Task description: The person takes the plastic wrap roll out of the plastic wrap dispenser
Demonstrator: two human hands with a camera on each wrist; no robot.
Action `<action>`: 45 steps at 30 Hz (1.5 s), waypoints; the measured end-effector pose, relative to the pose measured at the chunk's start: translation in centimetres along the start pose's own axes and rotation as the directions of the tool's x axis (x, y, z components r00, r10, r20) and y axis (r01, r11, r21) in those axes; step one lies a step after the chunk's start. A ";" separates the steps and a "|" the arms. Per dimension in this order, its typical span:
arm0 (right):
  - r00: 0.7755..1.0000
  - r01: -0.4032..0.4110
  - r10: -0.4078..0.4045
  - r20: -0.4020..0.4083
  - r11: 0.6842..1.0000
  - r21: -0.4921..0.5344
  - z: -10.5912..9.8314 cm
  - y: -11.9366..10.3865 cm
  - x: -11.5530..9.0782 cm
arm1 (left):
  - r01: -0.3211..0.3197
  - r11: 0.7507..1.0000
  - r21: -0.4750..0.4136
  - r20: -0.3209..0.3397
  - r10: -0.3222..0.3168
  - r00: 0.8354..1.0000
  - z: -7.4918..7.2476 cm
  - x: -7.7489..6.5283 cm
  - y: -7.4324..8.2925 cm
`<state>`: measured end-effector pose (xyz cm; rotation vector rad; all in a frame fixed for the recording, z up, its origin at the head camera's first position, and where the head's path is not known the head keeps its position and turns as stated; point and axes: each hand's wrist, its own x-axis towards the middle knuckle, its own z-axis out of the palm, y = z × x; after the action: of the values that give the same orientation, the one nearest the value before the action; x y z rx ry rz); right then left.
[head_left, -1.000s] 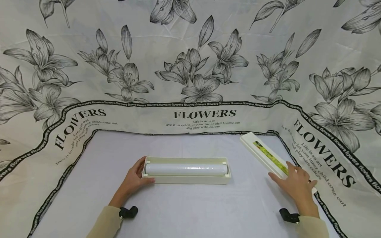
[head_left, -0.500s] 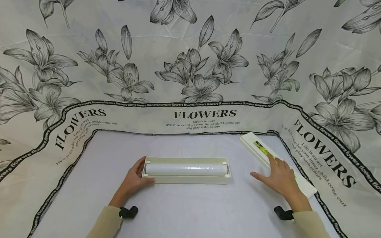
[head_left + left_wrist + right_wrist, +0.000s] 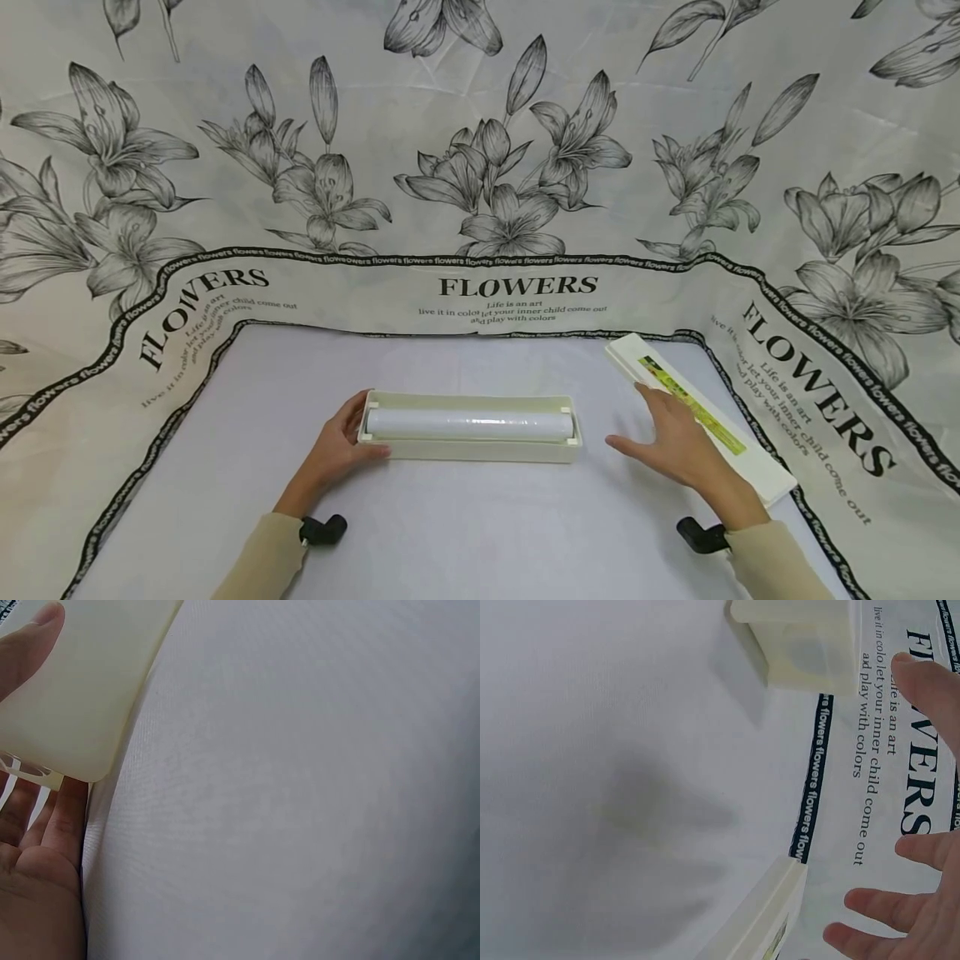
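Movement on the right side! The right hand (image 3: pixel 666 433) has come away from the near end of the long white lid (image 3: pixel 712 412) and swung leftward, in towards the cream box (image 3: pixel 480 451). Fingers spread wide, thumb reaching out leftward, nothing in its grasp: the right wrist view shows them standing clear, with a soft shadow below on the white table (image 3: pixel 487 521). It is now between the lid and the box, part of it still crossing the lid in the head view.

And the lid? It hasn't budged: slanted at the table's right side, yellow-green label (image 3: pixel 720 431) facing up. It looks parked, leaving that right hand free.

Over on the other side, no change: the left hand (image 3: pixel 347 437) keeps its grip on the box's left end, thumb along the front wall, fingers round the far side, and the box is sitting just where it was, mid-table. Inside, the glossy white roll (image 3: pixel 472 424) lies lengthwise, fully exposed from above. So the uncovering appears done, the left hand seems to be steadying the box, and the right has yet to touch box or roll.
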<state>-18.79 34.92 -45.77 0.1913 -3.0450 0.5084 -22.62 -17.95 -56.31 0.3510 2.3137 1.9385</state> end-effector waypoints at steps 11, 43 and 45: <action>0.992 0.113 -0.116 0.053 0.992 0.055 0.1 -2.0 0.8 | 0.010 1.000 -0.001 0.003 -0.010 1.000 0.0 0.2 0.5; 0.935 0.297 -0.322 0.151 0.940 0.166 1.9 -7.6 4.0 | -0.008 1.000 0.011 -0.002 0.008 1.000 0.0 0.0 0.4; 0.929 0.317 -0.340 0.148 0.935 0.158 2.1 -7.7 4.2 | -0.010 1.000 0.008 -0.002 0.010 1.000 0.0 0.0 0.3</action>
<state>-21.99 26.59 -44.98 0.7781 -3.0439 0.6972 -22.60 -17.89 -56.04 0.3629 2.3259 1.9357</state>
